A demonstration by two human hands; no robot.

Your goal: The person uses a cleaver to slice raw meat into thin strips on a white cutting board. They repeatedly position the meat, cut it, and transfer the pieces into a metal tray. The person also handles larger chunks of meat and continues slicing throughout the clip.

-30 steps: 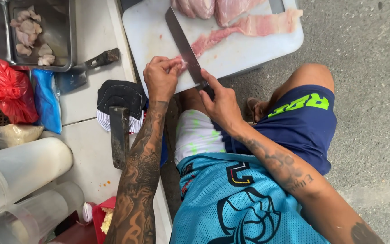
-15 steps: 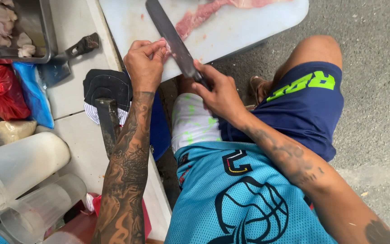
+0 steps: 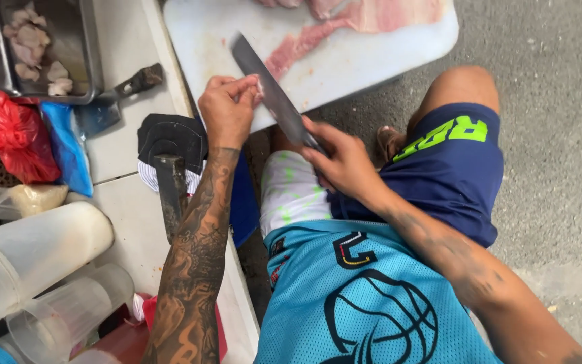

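- Knife (image 3: 267, 91) sits lower in view than half a second back, blade across the white cutting board (image 3: 203, 40) edge, my right hand (image 3: 341, 158) closed round its handle.
- Left hand (image 3: 227, 111) pinches a small meat scrap by the blade (fingers bunched).
- Meat strip (image 3: 298, 47) lies just past the blade; metal tray (image 3: 82, 54) and red bag (image 3: 8, 131) sit left.

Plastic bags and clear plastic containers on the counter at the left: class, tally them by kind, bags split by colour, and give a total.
Red plastic bag: 1
Blue plastic bag: 1
Clear plastic bag: 1
Clear plastic containers lying on their sides: 2
Total: 5
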